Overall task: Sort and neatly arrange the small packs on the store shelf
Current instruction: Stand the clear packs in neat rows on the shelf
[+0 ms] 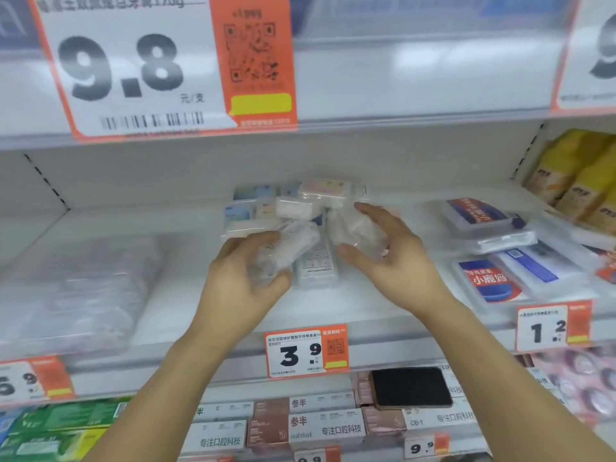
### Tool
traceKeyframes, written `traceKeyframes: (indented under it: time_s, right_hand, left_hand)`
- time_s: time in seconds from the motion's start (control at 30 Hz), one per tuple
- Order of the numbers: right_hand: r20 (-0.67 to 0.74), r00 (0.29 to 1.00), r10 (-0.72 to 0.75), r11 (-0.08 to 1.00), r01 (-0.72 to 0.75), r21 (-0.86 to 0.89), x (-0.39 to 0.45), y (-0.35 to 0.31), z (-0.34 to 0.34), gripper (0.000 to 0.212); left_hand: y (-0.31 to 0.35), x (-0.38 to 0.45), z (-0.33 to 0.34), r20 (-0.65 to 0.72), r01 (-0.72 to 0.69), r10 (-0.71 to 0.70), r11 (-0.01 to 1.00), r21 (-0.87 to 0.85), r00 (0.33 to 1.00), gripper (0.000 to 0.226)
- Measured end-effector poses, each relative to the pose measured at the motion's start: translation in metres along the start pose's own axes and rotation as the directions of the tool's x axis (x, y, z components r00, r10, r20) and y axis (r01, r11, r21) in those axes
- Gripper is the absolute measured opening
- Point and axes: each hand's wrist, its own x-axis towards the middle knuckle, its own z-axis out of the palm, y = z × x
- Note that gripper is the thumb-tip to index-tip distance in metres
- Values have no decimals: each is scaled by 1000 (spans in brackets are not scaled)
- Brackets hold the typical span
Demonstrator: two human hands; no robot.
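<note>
Small clear pack (286, 250) gripped in the left hand (246, 278), second clear pack (358, 231) (blurred) gripped in the right hand (393, 258), both just above the white shelf (316, 305), jumbled packs (300, 203) behind, 3.9 price tag (306, 353) below

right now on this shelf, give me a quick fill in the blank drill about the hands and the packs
1. Each hand, left hand and right hand, holds one clear small ____.
2. The price tag directly below the hands reads ____.
3. The black phone lies on boxes on the shelf ____ the hands.
4. The yellow packages stand at the far ____ of the shelf.

Missing words: pack; 3.9; below; right
</note>
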Motion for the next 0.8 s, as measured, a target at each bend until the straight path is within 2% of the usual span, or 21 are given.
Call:
traceKeyframes:
  time_s: [0.07, 0.13, 0.23, 0.33, 0.43, 0.5, 0.57, 0.6, 0.67, 0.73, 0.8]
  right_hand:
    - [-43, 997, 69, 994, -65, 89, -1, -3, -4, 51]
    - [-29, 992, 123, 977, -116, 180, -2, 0, -5, 44]
    - [7, 987, 160, 957, -157, 245, -3, 4, -5, 38]
    - [34, 985, 168, 967, -172, 187, -3, 3, -9, 38]
    - [4, 987, 160, 987, -160, -20, -5, 4, -10, 47]
    - [-82, 992, 100, 981, -112, -159, -4, 10, -7, 59]
    - [-188, 982, 15, 975, -56, -213, -5, 10, -4, 66]
    - [-254, 964, -76, 970, 12, -242, -5, 8, -2, 65]
    - [-381, 872, -307, 933, 196, -302, -7, -2, 1, 52]
    - [-383, 809, -446, 893, 369, -258, -11, -15, 10, 36]
    - [-273, 834, -480, 877, 456, -149, -21, -27, 25, 32]
  left_hand:
    - [4, 0, -8, -21, 113, -116, 987, -117, 993, 44]
    - [6, 2, -15, 11, 216, -220, 949, -229, 975, 34]
    - [6, 3, -22, 72, 339, -342, 836, -431, 937, 17]
    - [9, 2, -25, 191, 478, -466, 641, -600, 864, 13]
    - [7, 1, -27, 248, 527, -489, 588, -613, 836, 18]
    - [5, 1, -28, 219, 521, -502, 606, -601, 837, 17]
    - [4, 2, -29, 170, 503, -508, 644, -577, 845, 16]
    - [5, 2, -30, 153, 492, -504, 657, -571, 850, 15]
    - [6, 1, -33, 158, 486, -494, 656, -577, 855, 15]
    - [6, 0, -36, 205, 503, -486, 627, -595, 849, 19]
    - [8, -1, -38, 262, 509, -456, 592, -625, 851, 25]
